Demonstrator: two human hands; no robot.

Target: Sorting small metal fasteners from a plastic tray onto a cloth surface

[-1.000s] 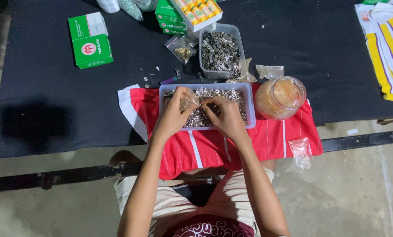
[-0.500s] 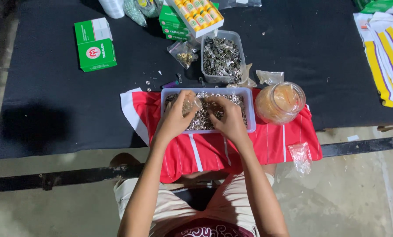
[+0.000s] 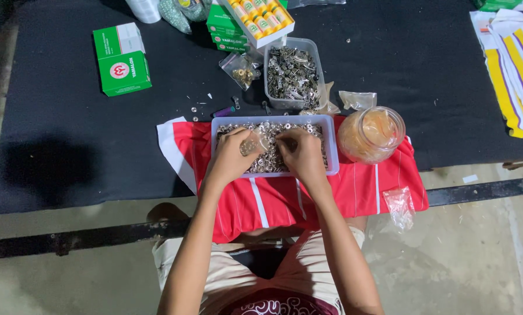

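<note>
- Clear rectangular tray [image 3: 332, 146] full of small silver metal rings/eyelets, sits on a red cloth with white stripes [image 3: 354, 192] at the near edge of the desk [image 3: 69, 146].
- Left hand [image 3: 233, 156] is over the left half of the tray, fingers closed on a small clear plastic bag [image 3: 251, 143], held just above the rings.
- Right hand [image 3: 301, 153] is over the tray middle, fingertips pinched together at the ring pile, just beside the bag; what is in the pinch is too small to tell.
- Both hands close together, nearly touching at the bag.
- Right of the tray, touching or just beside it: clear plastic jar [image 3: 371, 134] with pale orange contents, lying on the red cloth.
- Behind the tray: smaller clear tub [image 3: 293, 73] of darker metal parts.
- Left of that tub: small bag of brass-coloured bits [image 3: 242, 71]; loose small parts scattered on the black desk surface nearby.
- Far left: green-and-white carton [image 3: 121, 58]. Top centre: box of yellow spools [image 3: 262, 17] on green cartons.
- Right edge: white fabric with yellow stripes [image 3: 515, 58].
- Crumpled clear bag [image 3: 400, 205] at the cloth's lower right.
</note>
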